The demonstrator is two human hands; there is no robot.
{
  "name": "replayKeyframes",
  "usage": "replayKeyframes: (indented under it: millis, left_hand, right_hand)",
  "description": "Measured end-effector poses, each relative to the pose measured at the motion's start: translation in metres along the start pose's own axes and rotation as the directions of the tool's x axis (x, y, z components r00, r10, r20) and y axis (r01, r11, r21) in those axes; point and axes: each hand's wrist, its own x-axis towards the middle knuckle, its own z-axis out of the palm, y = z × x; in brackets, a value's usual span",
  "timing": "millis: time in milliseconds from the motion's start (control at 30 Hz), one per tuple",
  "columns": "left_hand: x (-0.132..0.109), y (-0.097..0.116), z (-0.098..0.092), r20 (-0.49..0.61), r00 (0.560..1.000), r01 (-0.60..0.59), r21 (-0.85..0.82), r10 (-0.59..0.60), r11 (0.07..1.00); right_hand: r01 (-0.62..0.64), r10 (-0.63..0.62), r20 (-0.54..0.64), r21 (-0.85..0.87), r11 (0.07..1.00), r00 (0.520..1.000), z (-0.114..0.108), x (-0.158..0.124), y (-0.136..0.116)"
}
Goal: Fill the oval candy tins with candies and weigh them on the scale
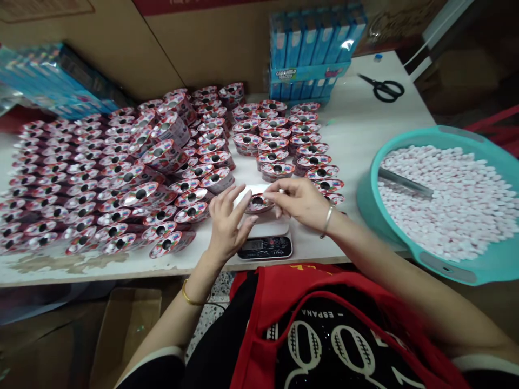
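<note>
A small oval tub [258, 202] with a red, printed top and a dark round hole stands on a white kitchen scale [270, 237] in front of me. My left hand [231, 219] is at its left side, fingers apart and thumb close to its edge; whether it touches the tub is hard to tell. My right hand [298, 202] is over the tub's right end, fingertips pinched together. Something small and white, like the candies [454, 200] in the basin, shows between its fingers. The scale's dark display is lit, but its digits are too blurred to read.
Several rows of similar tubs [115, 197] cover the left and middle of the table [357, 108]. A turquoise basin [371, 202] of white candies, with a metal scoop [405, 182], is at right. Black scissors [385, 88] and wrapped blue boxes [312, 54] lie behind.
</note>
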Motion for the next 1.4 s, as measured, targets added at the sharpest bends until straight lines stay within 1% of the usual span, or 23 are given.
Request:
replayKeyframes:
  millis: [67, 133, 200, 267, 367, 467, 567, 633, 733, 800, 867, 967, 1100, 1267, 1333, 1400]
  left_hand:
    - [-0.002, -0.003, -0.004, -0.054, 0.998, 0.038, -0.029, -0.04, 0.999]
    - [-0.008, -0.007, -0.009, -0.092, 0.992, 0.082, -0.049, -0.086, 0.995]
    - [-0.015, -0.01, -0.013, -0.101, 0.986, 0.126, -0.063, -0.131, 0.99]
    - [-0.021, -0.012, -0.013, -0.097, 0.981, 0.159, -0.077, -0.166, 0.984]
    - [-0.026, -0.012, -0.009, -0.09, 0.977, 0.185, -0.108, -0.195, 0.977]
    - [-0.028, -0.013, -0.004, -0.085, 0.975, 0.194, -0.115, -0.204, 0.974]
    - [-0.03, -0.016, -0.004, -0.121, 0.971, 0.194, -0.111, -0.207, 0.975]
    - [-0.031, -0.017, -0.007, -0.154, 0.963, 0.203, -0.114, -0.22, 0.972]
    - [-0.032, -0.018, -0.01, -0.169, 0.958, 0.214, -0.11, -0.23, 0.971]
    - [-0.032, -0.017, -0.011, -0.165, 0.961, 0.206, -0.107, -0.222, 0.973]
    - [-0.031, -0.015, -0.011, -0.156, 0.966, 0.191, -0.108, -0.206, 0.976]
    - [-0.028, -0.013, -0.011, -0.149, 0.973, 0.162, -0.111, -0.177, 0.981]
    - [-0.024, -0.011, -0.008, -0.107, 0.983, 0.144, -0.077, -0.151, 0.987]
    - [-0.012, -0.004, 0.003, 0.0, 0.999, 0.051, -0.021, -0.051, 0.998]
    - [-0.008, -0.002, 0.004, -0.01, 0.999, 0.052, -0.015, -0.052, 0.999]
    - [-0.007, -0.002, 0.002, -0.059, 0.993, 0.099, -0.024, -0.1, 0.995]
  right_hand:
    - [0.047, -0.049, -0.004, -0.151, 0.987, 0.999, 0.008, 0.009, -0.007]
    - [0.085, -0.09, -0.007, -0.267, 0.96, 0.996, 0.014, 0.014, -0.012]
    - [0.113, -0.12, -0.002, -0.324, 0.939, 0.993, 0.017, 0.016, -0.014]
    - [0.118, -0.123, 0.005, -0.324, 0.938, 0.992, 0.018, 0.018, -0.012]
    - [0.085, -0.086, 0.007, -0.215, 0.973, 0.996, 0.016, 0.019, -0.008]
    - [0.029, -0.029, 0.005, -0.009, 1.0, 1.0, 0.008, 0.016, -0.005]
    - [-0.038, 0.042, -0.013, 0.231, 0.972, 0.999, -0.004, 0.007, -0.003]
    - [-0.092, 0.103, -0.016, 0.342, 0.935, 0.995, -0.014, 0.0, -0.001]
    - [-0.153, 0.171, -0.014, 0.378, 0.913, 0.985, -0.026, -0.01, 0.003]
    - [-0.154, 0.18, -0.036, 0.373, 0.915, 0.983, -0.031, -0.016, 0.007]
    - [-0.15, 0.183, -0.055, 0.372, 0.916, 0.982, -0.032, -0.02, 0.009]
    - [-0.167, 0.198, -0.045, 0.379, 0.91, 0.979, -0.03, -0.024, 0.009]
    - [-0.149, 0.169, -0.032, 0.329, 0.932, 0.985, -0.022, -0.021, 0.005]
    - [-0.043, 0.043, 0.005, 0.19, 0.981, 0.999, -0.002, -0.001, 0.004]
    - [0.013, -0.014, 0.004, 0.079, 0.997, 1.0, 0.007, 0.008, 0.003]
    - [0.05, -0.05, -0.008, -0.054, 0.997, 0.999, 0.013, 0.014, -0.001]
